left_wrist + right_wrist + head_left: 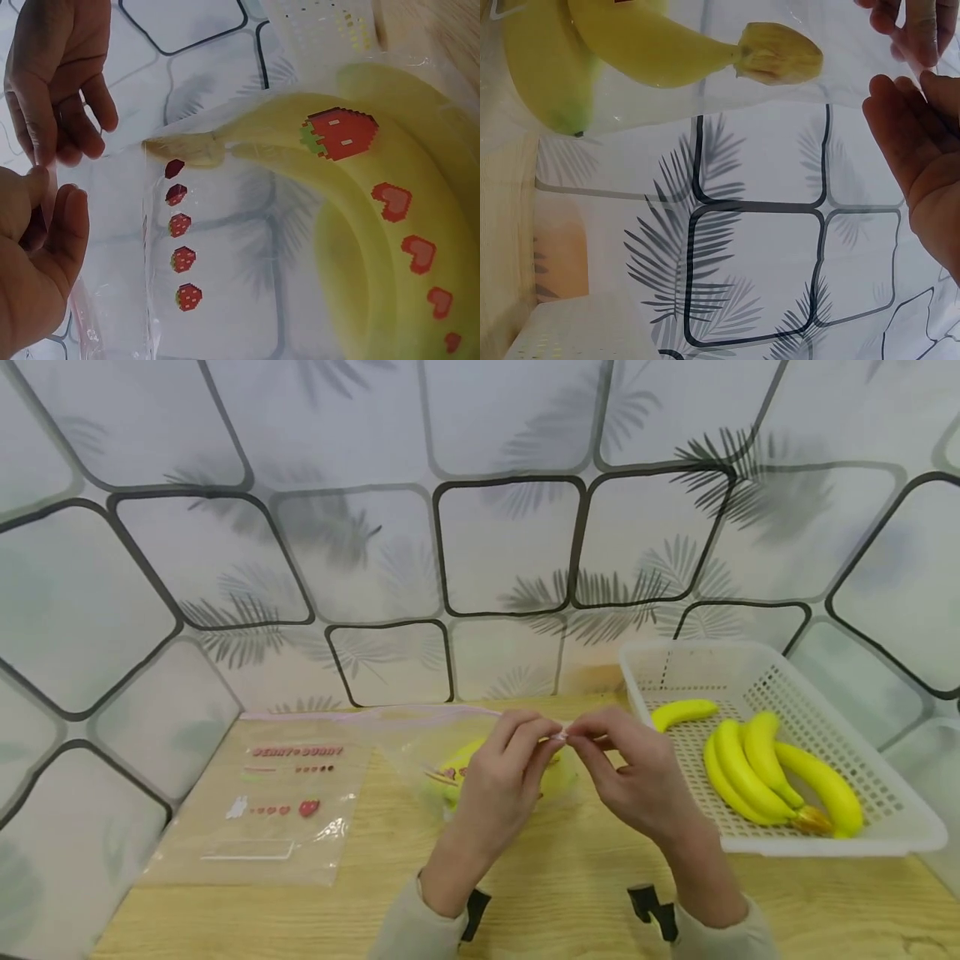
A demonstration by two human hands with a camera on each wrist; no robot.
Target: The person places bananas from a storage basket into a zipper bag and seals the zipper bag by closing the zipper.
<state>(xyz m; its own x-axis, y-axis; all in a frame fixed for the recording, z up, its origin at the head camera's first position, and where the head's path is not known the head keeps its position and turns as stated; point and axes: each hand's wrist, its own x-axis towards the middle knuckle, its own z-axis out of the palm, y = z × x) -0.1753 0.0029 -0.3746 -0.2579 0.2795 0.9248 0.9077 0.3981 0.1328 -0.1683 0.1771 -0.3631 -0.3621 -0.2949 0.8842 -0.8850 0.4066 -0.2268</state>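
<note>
Left hand (501, 772), right hand (636, 777) pinching top of clear bag (232, 251), bananas (375, 247) inside, below hands

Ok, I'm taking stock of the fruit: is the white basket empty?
No, several yellow bananas lie in the white basket.

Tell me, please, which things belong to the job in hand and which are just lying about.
In the job:
left hand
right hand
filled bag, pinched by both hands
bananas inside it

Seemingly just lying about:
flat bag
white basket
bananas in the basket
</note>
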